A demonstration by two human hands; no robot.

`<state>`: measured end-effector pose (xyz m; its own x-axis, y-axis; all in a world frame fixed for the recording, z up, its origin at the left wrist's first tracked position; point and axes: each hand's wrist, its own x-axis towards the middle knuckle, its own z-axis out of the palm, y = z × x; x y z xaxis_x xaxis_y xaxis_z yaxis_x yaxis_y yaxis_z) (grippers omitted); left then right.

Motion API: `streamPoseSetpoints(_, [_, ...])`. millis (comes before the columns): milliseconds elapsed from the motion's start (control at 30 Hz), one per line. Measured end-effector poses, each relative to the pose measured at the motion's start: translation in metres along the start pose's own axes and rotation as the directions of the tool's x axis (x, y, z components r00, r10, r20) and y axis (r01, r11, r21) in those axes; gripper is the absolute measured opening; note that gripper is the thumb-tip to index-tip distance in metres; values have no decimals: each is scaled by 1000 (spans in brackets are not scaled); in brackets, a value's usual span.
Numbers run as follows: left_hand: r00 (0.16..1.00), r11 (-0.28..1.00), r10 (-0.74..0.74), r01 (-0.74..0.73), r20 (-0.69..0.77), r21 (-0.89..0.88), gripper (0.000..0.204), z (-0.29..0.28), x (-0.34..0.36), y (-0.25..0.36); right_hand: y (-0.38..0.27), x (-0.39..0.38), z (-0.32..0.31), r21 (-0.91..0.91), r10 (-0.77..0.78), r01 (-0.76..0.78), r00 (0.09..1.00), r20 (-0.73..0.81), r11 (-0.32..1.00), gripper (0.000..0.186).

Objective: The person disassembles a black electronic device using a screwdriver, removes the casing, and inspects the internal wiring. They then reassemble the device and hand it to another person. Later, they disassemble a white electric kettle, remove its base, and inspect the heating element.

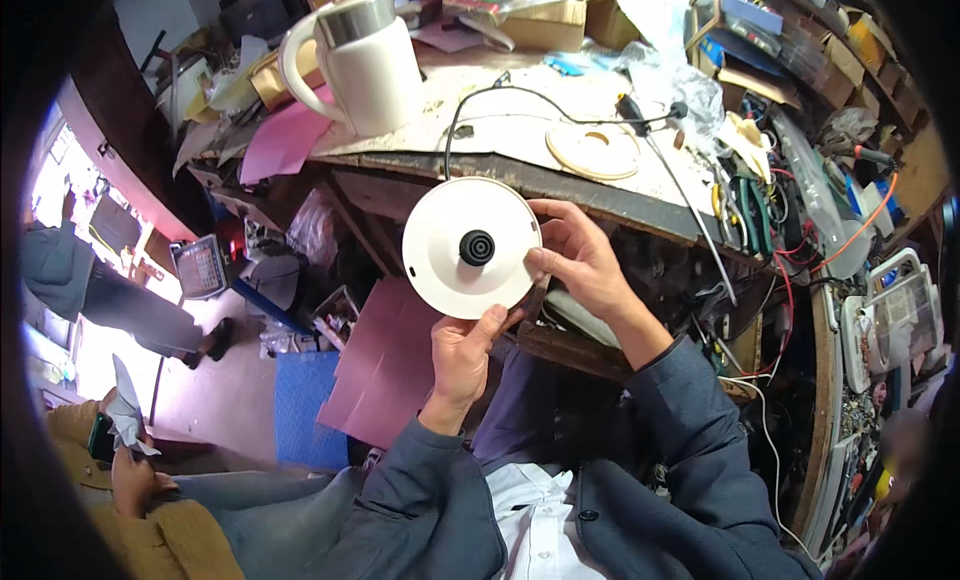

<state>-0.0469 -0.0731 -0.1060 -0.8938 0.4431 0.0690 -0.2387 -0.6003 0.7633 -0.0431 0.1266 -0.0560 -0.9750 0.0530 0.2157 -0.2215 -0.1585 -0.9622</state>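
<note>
Head view: both hands clamp a round white kettle base before a cluttered surface.

Left hand pinches the base's lower rim, right hand its right edge. Beyond the base, a white electric kettle and pale ring sit on the surface; its black cord runs up there.

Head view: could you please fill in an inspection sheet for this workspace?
Surface: worn workbench, top stained and crowded.
Job's things: round white kettle base with black centre connector, held up in front of the bench; white electric kettle stands on the bench.
Clutter: cream ring, pink sheets, boxes, plastic bags, tools at right.
Grip: left hand holds the base's lower edge; right hand holds its right edge.
Cables: black cord crosses the bench; red and white wires at right.
Surroundings: another person seated at lower left.
</note>
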Motion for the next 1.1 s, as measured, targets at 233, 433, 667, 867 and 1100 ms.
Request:
streamPoseSetpoints(233, [993,995,46,-55,-110,-82,39,-11,1,23,9,-7,-5,88,114,-106,990,-87,990,47])
streamPoseSetpoints(433, [972,988,105,-79,-212,129,35,-5,-5,32,17,-6,1,126,192,-183,980,-56,975,46])
streamPoseSetpoints(667, [950,963,177,-112,-258,246,36,-6,-17,28,21,-2,4,117,280,-277,960,-6,954,43])
streamPoseSetpoints(867, [942,935,185,-80,-281,346,43,-10,-20,30,20,-2,4,61,345,-345,939,7,937,45])
streamPoseSetpoints(1100, [924,909,216,-72,-317,411,52,-8,-17,33,19,-4,4,-4,366,-366,930,-13,930,47])
